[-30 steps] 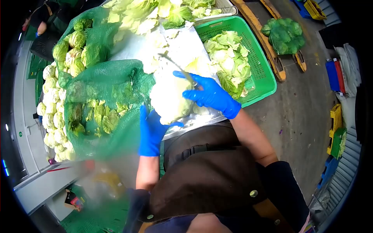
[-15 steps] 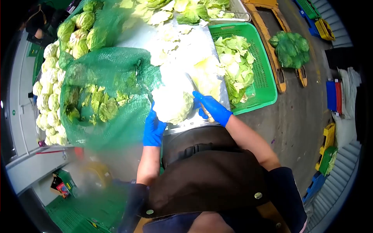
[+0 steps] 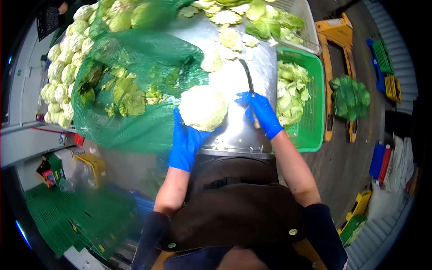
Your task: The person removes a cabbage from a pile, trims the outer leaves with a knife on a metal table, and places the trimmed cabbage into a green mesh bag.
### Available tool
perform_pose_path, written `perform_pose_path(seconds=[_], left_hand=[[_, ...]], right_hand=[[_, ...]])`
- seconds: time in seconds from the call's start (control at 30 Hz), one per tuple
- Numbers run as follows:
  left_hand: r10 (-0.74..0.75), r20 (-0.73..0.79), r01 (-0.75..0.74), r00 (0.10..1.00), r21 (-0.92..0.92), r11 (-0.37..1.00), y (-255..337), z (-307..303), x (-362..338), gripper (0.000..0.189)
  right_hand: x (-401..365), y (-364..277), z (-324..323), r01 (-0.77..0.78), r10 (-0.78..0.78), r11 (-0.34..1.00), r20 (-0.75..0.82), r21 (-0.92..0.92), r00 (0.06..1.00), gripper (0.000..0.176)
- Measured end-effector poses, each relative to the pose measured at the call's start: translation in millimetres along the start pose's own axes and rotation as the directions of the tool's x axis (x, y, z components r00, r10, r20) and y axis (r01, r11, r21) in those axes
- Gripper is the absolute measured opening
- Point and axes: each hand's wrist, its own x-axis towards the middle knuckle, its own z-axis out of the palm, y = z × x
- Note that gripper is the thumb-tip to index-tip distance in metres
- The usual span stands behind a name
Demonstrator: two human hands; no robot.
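Observation:
A pale cabbage point(image 3: 204, 108) rests in my left hand point(image 3: 186, 143), whose blue-gloved fingers cup it from below and the left. To its right, my right hand point(image 3: 263, 114), also gloved in blue, grips a knife point(image 3: 246, 75) with its dark curved blade pointing away from me. The blade is apart from the cabbage. Both hands are over the near part of a metal table point(image 3: 265, 56). Left of the cabbage lies a green net bag point(image 3: 157, 58) with loose leaves point(image 3: 130, 96) on it. Cut leaves point(image 3: 229, 38) are scattered beyond the cabbage.
A green crate point(image 3: 317, 103) of leaves stands right of the table, with a white crate point(image 3: 310, 27) beyond it. Many cabbages point(image 3: 67, 74) are piled at the left. On the floor at right are an orange pallet jack point(image 3: 335, 33) and a netted bundle of cabbages point(image 3: 350, 98).
The knife has moved away from the cabbage, to the right. My right hand has opened a wider gap from my left. The whole view has shifted and turned.

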Motion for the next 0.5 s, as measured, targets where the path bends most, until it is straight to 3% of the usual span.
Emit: perform_pose_path(seconds=[0.03,0.07,0.17,0.2,0.23,0.3,0.33,0.37,0.43,0.5], left_hand=[[-0.017,0.043,0.019,0.999,-0.060,0.998,6,3,-3,0.087],[-0.028,0.089,0.038,0.996,-0.115,0.993,13,7,-7,0.088],[0.111,0.045,-0.116,0.993,0.113,0.987,45,22,-29,0.079],[0.243,0.020,-0.243,0.970,0.134,0.961,56,40,-31,0.073],[0.201,0.216,-0.173,0.955,-0.144,0.974,80,37,-37,0.069],[0.449,0.060,-0.453,0.892,0.158,0.878,122,52,-51,0.072],[0.475,0.090,-0.482,0.876,0.229,0.846,152,57,-58,0.071],[0.522,0.058,-0.524,0.851,0.154,0.838,185,59,-61,0.069],[0.572,0.138,-0.587,0.808,0.112,0.802,247,51,-64,0.080],[0.664,0.056,-0.658,0.745,0.221,0.720,299,77,-64,0.074]], right_hand=[[4,5,13,-0.116,0.113,0.981,0.027,0.154,0.993,0.032],[9,12,22,-0.158,0.156,0.971,0.030,0.177,0.987,0.032],[33,43,41,-0.263,0.248,0.925,0.088,0.274,0.965,0.031],[41,50,46,-0.269,0.252,0.907,0.095,0.324,0.963,0.030],[49,53,51,-0.270,0.250,0.889,0.101,0.371,0.963,0.029],[63,58,64,-0.219,0.273,0.868,-0.060,0.446,0.960,0.029],[69,65,67,-0.203,0.275,0.877,-0.107,0.436,0.955,0.031],[73,72,67,-0.192,0.284,0.884,-0.162,0.427,0.945,0.033],[69,69,58,-0.359,0.398,0.851,-0.026,0.383,0.917,0.036],[65,75,59,-0.313,0.346,0.898,-0.057,0.309,0.937,0.038]])
